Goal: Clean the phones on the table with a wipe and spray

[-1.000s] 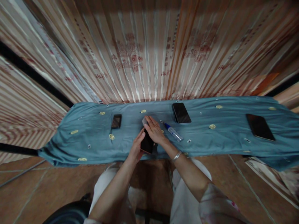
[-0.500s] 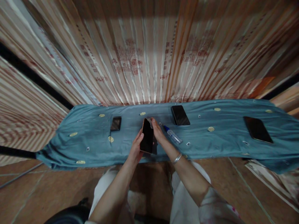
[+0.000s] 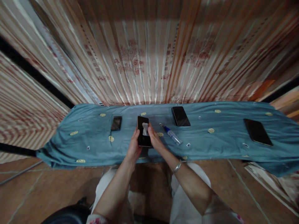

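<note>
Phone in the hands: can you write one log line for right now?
left hand: holds phone edge | right hand: presses white wipe on screen | nearby: dropper bottle, blue cloth

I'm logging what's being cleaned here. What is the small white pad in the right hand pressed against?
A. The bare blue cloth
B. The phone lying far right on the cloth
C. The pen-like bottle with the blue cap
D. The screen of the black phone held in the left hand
D: the white pad lies on the dark screen of the black phone, which the left hand grips by its edge while the right hand presses the pad.
</note>
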A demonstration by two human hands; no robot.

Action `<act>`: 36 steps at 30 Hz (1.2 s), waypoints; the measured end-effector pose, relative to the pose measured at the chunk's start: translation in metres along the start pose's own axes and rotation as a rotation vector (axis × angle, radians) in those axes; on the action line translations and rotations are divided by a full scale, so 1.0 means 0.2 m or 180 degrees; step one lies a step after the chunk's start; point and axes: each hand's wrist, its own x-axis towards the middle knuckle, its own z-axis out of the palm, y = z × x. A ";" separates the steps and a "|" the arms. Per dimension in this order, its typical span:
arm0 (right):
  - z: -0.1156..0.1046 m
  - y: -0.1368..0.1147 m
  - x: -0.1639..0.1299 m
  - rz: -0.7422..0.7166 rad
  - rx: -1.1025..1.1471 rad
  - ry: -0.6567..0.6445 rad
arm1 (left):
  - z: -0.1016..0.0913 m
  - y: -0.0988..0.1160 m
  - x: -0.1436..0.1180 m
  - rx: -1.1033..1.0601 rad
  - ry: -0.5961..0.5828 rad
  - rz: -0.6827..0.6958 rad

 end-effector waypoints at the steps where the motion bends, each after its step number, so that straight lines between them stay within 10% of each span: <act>1: 0.00 -0.01 -0.02 0.0143 0.0045 -0.0068 | -0.01 0.01 0.01 -0.0009 0.0041 0.0015; 15: -0.03 -0.06 -0.21 -0.0139 0.0322 -0.0747 | -0.07 0.11 0.08 -0.0450 0.0543 -0.0096; 36: -0.14 -0.08 -0.18 -0.1080 -0.1072 -0.0413 | -0.04 0.08 0.07 -0.0421 0.0927 -0.0598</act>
